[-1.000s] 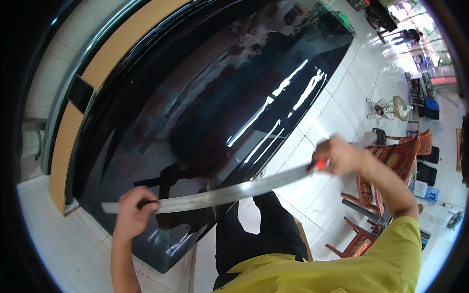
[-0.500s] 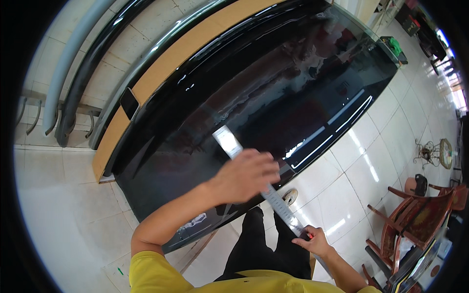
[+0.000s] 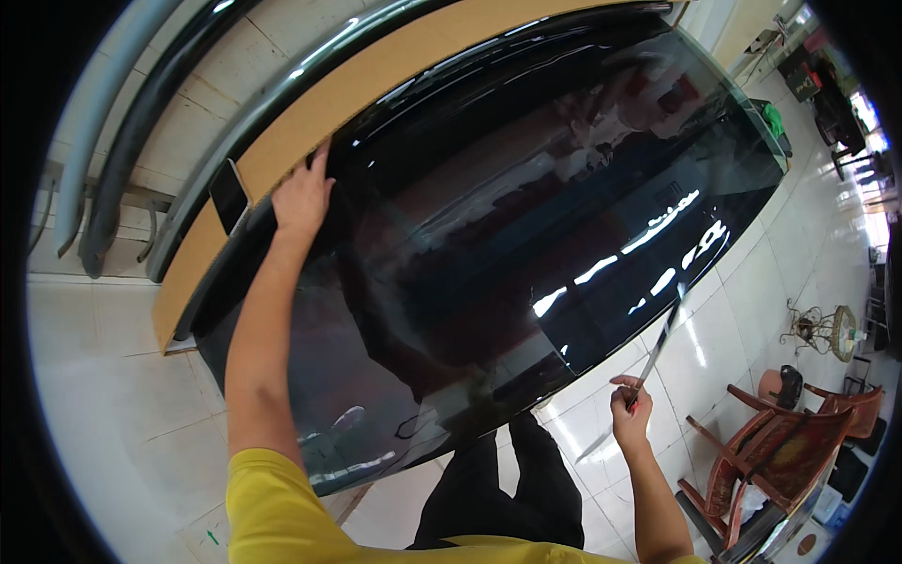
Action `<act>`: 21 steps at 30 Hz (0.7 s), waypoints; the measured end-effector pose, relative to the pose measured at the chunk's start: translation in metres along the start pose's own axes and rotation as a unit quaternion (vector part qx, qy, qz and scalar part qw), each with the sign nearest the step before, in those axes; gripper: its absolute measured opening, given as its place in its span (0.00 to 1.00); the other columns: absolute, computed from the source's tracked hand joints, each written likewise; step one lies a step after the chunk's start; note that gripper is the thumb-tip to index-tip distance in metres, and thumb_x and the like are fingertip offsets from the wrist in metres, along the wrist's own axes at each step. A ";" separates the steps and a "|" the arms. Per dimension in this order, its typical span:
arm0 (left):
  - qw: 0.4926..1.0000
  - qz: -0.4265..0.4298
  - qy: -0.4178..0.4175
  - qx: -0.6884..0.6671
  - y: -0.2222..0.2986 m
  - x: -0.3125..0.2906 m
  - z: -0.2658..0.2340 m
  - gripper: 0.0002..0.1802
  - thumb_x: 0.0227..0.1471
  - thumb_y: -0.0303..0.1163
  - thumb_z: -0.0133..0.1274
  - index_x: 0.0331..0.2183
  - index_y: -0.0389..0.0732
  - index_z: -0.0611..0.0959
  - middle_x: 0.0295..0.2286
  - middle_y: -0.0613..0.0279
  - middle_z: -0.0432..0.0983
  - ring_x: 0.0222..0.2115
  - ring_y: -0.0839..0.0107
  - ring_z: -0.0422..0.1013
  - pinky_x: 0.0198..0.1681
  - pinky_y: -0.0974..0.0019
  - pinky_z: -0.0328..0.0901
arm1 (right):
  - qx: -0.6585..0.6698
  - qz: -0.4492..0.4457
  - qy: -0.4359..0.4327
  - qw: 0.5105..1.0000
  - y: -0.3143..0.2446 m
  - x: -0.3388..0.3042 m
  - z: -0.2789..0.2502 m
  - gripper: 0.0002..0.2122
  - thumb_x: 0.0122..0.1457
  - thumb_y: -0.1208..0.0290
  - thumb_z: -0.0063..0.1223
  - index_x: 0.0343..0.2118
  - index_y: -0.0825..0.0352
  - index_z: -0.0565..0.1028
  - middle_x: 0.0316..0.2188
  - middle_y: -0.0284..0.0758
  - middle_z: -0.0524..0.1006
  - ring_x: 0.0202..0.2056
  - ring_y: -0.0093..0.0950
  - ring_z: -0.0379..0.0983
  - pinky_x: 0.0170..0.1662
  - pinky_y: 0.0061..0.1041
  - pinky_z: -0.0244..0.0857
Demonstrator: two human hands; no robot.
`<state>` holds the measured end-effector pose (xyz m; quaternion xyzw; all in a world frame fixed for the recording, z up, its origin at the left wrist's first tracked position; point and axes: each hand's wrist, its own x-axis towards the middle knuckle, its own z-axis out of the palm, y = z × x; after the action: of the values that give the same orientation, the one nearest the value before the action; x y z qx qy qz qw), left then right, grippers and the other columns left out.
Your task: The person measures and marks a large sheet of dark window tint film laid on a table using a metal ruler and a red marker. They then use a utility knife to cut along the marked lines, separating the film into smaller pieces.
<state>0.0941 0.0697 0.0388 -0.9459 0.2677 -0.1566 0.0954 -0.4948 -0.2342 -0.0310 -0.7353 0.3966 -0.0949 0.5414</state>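
Observation:
A large dark, glossy curved panel (image 3: 451,301), like a car windshield, lies in front of me with bright reflections on it. My left hand (image 3: 303,197) rests at its far left edge, fingers stretched toward the tan strip; it holds nothing I can see. Near the panel's close right edge, my right hand (image 3: 631,414) is closed round a long metal ruler (image 3: 658,350), which stands tilted and almost edge-on. A small red part of something shows in that same grip; its kind is hidden by the fingers.
Along the far edge runs a tan cardboard-like strip (image 3: 282,132), with a black phone-like slab (image 3: 228,197) on it. Curved bars (image 3: 117,179) stand beyond. At right are wooden chairs (image 3: 775,451), a small wire-frame stand (image 3: 827,331) and a green cloth (image 3: 772,118).
My left hand has left the ruler and reached to the panel's far left edge. My right hand has lifted the ruler off the panel and swung it to the right.

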 end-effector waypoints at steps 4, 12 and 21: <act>0.994 0.040 0.072 0.074 -0.019 0.013 0.019 0.52 0.54 0.41 0.67 0.73 0.63 0.59 0.63 0.43 0.65 0.65 0.39 0.60 0.67 0.38 0.57 | -0.020 0.029 -0.006 0.999 0.002 0.018 0.015 0.10 0.63 0.80 0.57 0.47 0.70 0.81 0.17 0.22 0.65 0.21 0.14 0.57 0.27 0.21 0.52; 0.996 0.084 0.028 0.015 -0.046 0.024 0.030 0.44 0.57 0.44 0.64 0.70 0.44 0.67 0.62 0.40 0.70 0.62 0.42 0.67 0.67 0.48 0.60 | -0.035 0.082 -0.045 0.995 0.020 0.023 0.035 0.19 0.62 0.73 0.65 0.54 0.73 0.78 0.22 0.27 0.70 0.26 0.18 0.65 0.31 0.24 0.62; 0.987 0.150 0.043 0.029 -0.055 0.029 0.032 0.44 0.60 0.46 0.63 0.68 0.35 0.67 0.61 0.37 0.71 0.62 0.42 0.68 0.65 0.51 0.63 | 0.077 0.089 -0.141 0.983 -0.001 0.027 0.037 0.09 0.66 0.73 0.62 0.31 0.68 0.74 0.23 0.26 0.67 0.29 0.20 0.61 0.34 0.27 0.59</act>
<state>0.1549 0.1038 0.0302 -0.8842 0.4061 -0.1883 0.1333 -0.4553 -0.2262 -0.0521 -0.6590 0.3714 0.0279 0.6535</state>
